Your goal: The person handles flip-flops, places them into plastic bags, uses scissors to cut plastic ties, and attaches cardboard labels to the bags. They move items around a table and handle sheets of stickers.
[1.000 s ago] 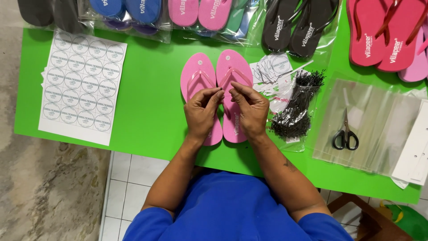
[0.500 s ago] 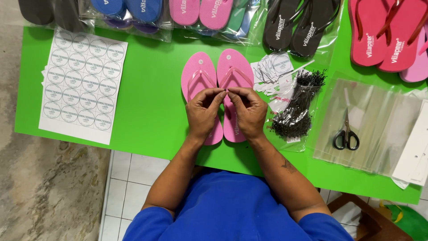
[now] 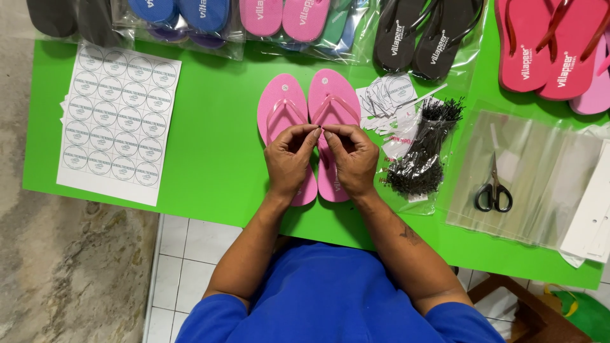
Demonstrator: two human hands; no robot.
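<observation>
A pair of pink flip-flops [image 3: 284, 101] lies side by side in the middle of the green table [image 3: 210, 159], toes pointing away from me. My left hand [image 3: 289, 162] and my right hand [image 3: 352, 159] hover over their heels, fingertips pinched together between the two sandals. Whatever small thing the fingertips pinch is too small to make out. Both hands cover the lower halves of the sandals.
A white sheet of round stickers [image 3: 117, 121] lies at the left. Small paper tags [image 3: 387, 95] and a bundle of black plastic ties [image 3: 422, 159] lie right of the sandals. Scissors [image 3: 494, 190] rest on clear bags [image 3: 546, 184]. Bagged flip-flops in several colours line the far edge.
Both hands stay over the pink sandals; the fingertips have drawn closer together at the centre. Nothing else has moved.
</observation>
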